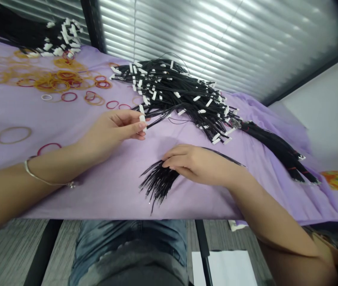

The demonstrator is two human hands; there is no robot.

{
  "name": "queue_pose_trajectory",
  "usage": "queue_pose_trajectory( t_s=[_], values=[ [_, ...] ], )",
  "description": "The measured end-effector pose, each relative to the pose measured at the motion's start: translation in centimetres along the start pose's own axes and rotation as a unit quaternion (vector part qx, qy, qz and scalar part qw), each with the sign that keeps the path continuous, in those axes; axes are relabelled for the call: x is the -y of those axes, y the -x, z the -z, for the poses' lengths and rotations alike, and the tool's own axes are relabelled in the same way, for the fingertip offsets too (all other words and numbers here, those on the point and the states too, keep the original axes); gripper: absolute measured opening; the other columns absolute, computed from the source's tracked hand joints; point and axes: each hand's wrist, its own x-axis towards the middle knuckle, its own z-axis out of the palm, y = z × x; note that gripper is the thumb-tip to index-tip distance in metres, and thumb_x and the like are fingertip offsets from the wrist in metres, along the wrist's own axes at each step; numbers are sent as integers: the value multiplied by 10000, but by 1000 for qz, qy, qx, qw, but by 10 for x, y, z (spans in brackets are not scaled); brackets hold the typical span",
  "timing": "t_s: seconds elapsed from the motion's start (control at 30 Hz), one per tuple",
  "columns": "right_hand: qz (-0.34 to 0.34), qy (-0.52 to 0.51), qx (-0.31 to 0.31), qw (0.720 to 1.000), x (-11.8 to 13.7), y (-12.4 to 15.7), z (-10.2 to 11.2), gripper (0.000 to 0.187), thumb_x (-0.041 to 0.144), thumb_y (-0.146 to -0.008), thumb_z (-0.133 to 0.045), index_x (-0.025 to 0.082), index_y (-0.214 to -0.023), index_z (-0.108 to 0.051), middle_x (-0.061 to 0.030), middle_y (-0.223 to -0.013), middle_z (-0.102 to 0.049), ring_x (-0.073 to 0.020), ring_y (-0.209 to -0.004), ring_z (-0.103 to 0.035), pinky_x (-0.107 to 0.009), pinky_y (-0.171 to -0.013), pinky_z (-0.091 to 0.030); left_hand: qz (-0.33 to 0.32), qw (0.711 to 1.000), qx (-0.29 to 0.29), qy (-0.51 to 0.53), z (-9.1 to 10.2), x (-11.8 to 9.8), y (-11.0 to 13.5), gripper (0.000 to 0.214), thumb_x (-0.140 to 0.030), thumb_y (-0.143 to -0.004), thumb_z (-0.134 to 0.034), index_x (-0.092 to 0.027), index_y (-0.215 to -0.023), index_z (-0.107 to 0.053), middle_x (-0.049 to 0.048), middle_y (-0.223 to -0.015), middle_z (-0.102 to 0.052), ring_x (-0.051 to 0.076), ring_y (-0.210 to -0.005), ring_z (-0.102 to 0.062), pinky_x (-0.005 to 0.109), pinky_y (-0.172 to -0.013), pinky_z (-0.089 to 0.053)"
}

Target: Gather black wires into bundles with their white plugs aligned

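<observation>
Between its thumb and fingers, my left hand pinches a white connector at the end of thin black wires. Those wires run right toward a large pile of black wires with white connectors. Lower down, my right hand is closed over a bundle of black wires. Its loose ends fan out toward the front edge, their tips shiny. Part of that bundle is hidden under the palm, and a few wires stick out behind the wrist.
Many yellow and red rubber bands lie scattered on the purple cloth at the left. More connector-tipped wires rest at the back left. Tied black wire bundles lie at the right. Window blinds stand behind the table.
</observation>
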Motion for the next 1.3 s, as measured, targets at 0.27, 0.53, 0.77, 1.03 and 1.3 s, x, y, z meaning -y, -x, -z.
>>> queue_pose_trajectory(
  t_s=[0.27, 0.53, 0.77, 1.03, 1.3],
  values=[
    [-41, -17, 11, 999, -3, -5, -8, 185, 197, -1008, -498, 144, -992, -674, -64, -969, -669, -172, -891, -604, -321, -835, -491, -6, 998, 7, -70, -2, 1, 2, 156, -323, -755, -808, -185, -780, -739, 10, -752, -660, 101, -676, -630, 174, -678, -543],
    [8, -94, 54, 994, -11, -5, -6, 103, 164, -960, -590, 149, -948, -691, -49, -941, -647, -148, -902, -585, -278, -850, -468, 3, 990, -23, -142, -10, -7, 6, 131, -284, -787, -739, -156, -774, -720, 39, -794, -680, 141, -709, -643, 235, -741, -573],
    [-21, -115, -29, 993, -9, -6, -10, 113, 132, -982, -498, 140, -925, -595, -36, -908, -630, -124, -826, -565, -255, -789, -457, -15, 988, -25, -150, -10, -8, 8, 157, -291, -852, -713, -164, -937, -748, 49, -931, -725, 168, -845, -697, 245, -841, -574],
    [23, -125, -188, 974, -12, -10, -22, 95, 158, -957, -553, 141, -960, -646, -16, -892, -699, -85, -799, -625, -202, -772, -473, 5, 990, 27, -136, -8, -6, 9, 177, -360, -834, -734, -187, -858, -762, 53, -852, -738, 194, -779, -704, 273, -786, -579],
    [-4, -148, -300, 942, -4, -10, -20, 47, 132, -879, -600, 122, -836, -617, -9, -783, -623, -64, -686, -550, -168, -658, -453, -22, 977, 110, -183, -10, -7, 13, 184, -376, -852, -692, -205, -847, -757, 43, -767, -726, 180, -731, -666, 254, -722, -550]
  ],
)
